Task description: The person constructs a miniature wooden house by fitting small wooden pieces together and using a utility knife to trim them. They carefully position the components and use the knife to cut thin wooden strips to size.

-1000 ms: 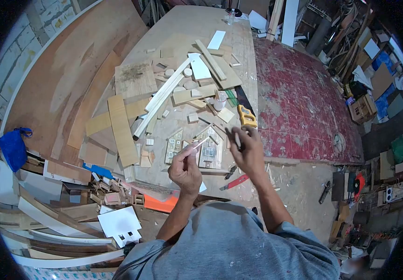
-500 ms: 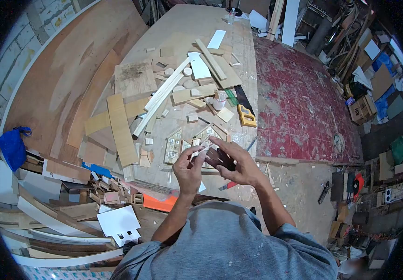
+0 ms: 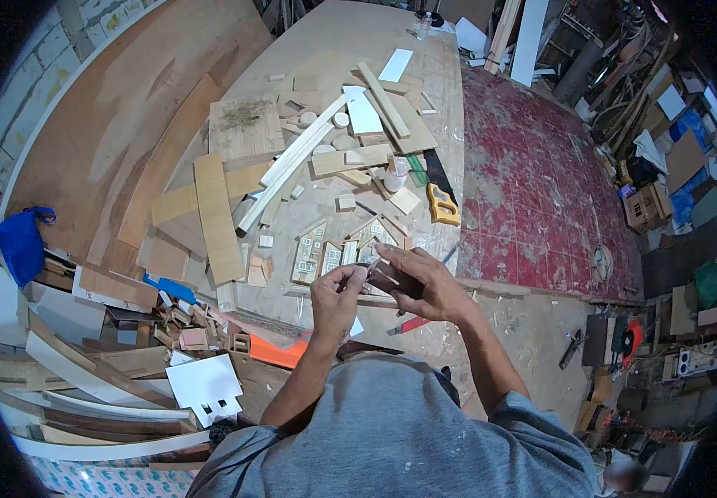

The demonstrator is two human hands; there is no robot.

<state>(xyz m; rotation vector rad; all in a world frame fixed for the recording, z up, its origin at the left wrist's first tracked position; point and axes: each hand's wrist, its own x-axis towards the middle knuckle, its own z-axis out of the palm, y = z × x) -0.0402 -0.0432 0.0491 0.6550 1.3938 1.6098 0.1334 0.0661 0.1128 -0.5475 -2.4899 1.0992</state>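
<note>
My right hand (image 3: 426, 284) is closed round a folded dark brown sheet (image 3: 386, 277), which looks like sandpaper. Close beside it, my left hand (image 3: 335, 300) pinches with thumb and forefinger. Whatever is in that pinch is too small to make out; its fingertips meet the edge of the brown sheet. Just beyond both hands lies a small wooden model house front (image 3: 309, 256) with white window frames. A second gabled house front (image 3: 369, 235) is partly hidden behind my fingers.
On the workbench are a yellow-handled saw (image 3: 443, 205), a white glue tub (image 3: 396, 176), long pale wood strips (image 3: 292, 166) and several offcuts. A red-bladed tool (image 3: 409, 325) lies by the front edge. Scrap wood (image 3: 188, 324) is heaped at left; red flooring (image 3: 533, 183) lies right.
My left thumb and forefinger have come together into a tighter pinch nearer the brown sheet. My right fingers have closed more over the sheet. The view has shifted slightly.
</note>
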